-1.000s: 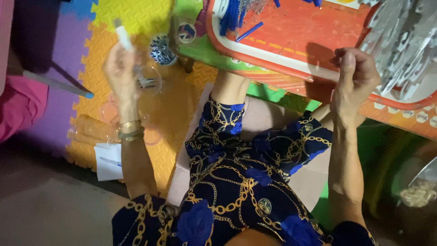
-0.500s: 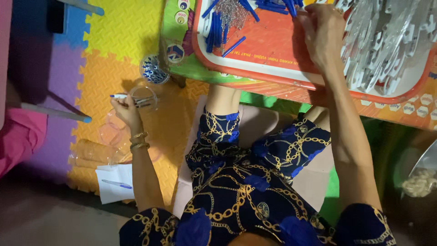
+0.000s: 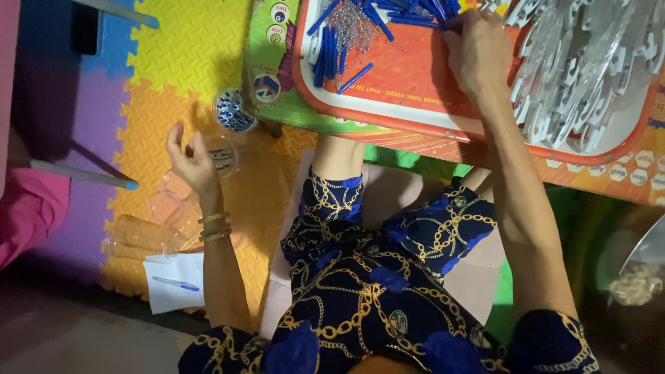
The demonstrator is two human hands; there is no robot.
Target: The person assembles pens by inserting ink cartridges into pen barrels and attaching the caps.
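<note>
Half of what my right hand [image 3: 478,52] did stayed hidden: fingers curled among blue sticks [image 3: 415,10] on the far orange tray [image 3: 415,83], grip unclear. My left hand [image 3: 190,163] hung open beside a clear cup [image 3: 223,156] on the foam floor mats [image 3: 180,48].

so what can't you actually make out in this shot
- Head view: the right hand covers whatever its fingers pinch among the blue sticks.
- Left hand hides part of the clear cup; contents too small.
- White plastic pieces are cut off by the top edge.
</note>
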